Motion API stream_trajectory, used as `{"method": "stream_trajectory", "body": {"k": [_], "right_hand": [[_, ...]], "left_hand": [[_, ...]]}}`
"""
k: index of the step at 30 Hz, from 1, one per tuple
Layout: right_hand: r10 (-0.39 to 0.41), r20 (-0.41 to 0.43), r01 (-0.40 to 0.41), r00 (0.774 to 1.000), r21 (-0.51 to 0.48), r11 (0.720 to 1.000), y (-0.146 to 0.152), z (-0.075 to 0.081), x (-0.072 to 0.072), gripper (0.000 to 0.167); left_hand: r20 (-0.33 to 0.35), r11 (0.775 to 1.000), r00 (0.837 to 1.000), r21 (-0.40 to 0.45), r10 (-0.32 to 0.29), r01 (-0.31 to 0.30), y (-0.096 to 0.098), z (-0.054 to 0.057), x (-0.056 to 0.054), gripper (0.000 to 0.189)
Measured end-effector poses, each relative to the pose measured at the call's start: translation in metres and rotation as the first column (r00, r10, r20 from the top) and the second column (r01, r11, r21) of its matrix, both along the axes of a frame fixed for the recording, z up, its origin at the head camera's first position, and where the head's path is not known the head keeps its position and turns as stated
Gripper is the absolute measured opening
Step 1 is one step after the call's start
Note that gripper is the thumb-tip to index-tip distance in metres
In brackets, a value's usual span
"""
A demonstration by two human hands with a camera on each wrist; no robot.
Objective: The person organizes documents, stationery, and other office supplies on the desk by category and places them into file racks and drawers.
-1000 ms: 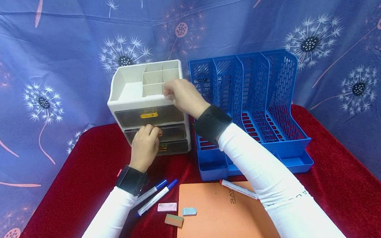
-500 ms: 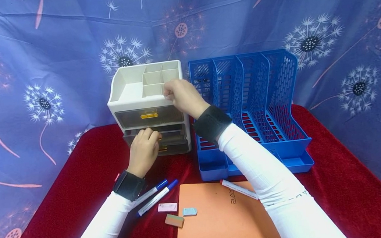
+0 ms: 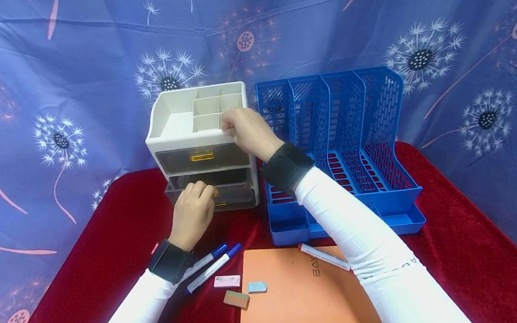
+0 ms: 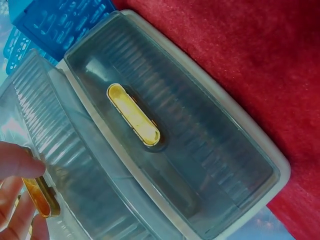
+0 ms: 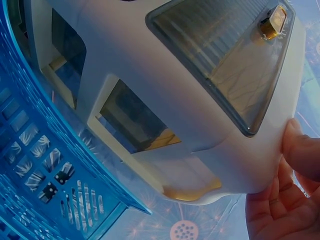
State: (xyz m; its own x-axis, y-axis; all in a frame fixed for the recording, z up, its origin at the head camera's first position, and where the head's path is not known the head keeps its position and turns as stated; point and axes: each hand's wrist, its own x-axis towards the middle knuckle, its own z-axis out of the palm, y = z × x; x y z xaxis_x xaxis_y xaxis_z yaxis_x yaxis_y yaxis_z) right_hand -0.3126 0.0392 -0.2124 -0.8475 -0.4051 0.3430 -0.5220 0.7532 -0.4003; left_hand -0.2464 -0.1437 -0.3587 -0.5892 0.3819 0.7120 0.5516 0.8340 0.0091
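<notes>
A white desktop organizer [image 3: 162,140] with smoky see-through drawers stands at the back. My left hand [image 3: 192,213] pinches the gold handle [image 4: 40,197] of its middle drawer [image 3: 237,194], which is pulled partly out. Thumb and fingers meet around that handle in the left wrist view. The top drawer [image 3: 168,160] and the bottom drawer [image 4: 215,165] are closed. My right hand [image 3: 252,132] holds the organizer's upper front corner at the right. In the right wrist view, the right hand's thumb [image 5: 302,147] lies on the front and the fingers curl under the rim.
A blue file rack [image 3: 345,215] stands right beside the organizer. Nearer lie two blue-capped markers [image 3: 214,269], a pink eraser [image 3: 227,282], a blue eraser [image 3: 257,287] and a brown-green eraser [image 3: 236,299]. A red marker [image 3: 324,257] rests on an orange folder [image 3: 291,314].
My left hand has moved toward me and slightly left, drawing the middle drawer out from nearly closed. My right hand has stayed on the organizer's corner.
</notes>
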Motion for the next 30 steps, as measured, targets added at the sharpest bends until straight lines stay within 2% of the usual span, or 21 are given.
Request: {"method": "stream_trajectory", "body": {"k": [11,30], "right_hand": [[0.008,-0.02,-0.008,1.0,0.002,1.0,0.001,-0.001,0.001,0.009],[0.015,-0.039,-0.015,0.999,0.008,1.0,0.002,-0.001,0.001,0.009]], "left_hand": [[-0.02,1.0,1.0,-0.021,0.02,-0.02,0.002,-0.001,0.011,0.02],[-0.056,0.999,0.998,-0.034,-0.024,0.022,0.005,-0.001,0.034,0.02]]}}
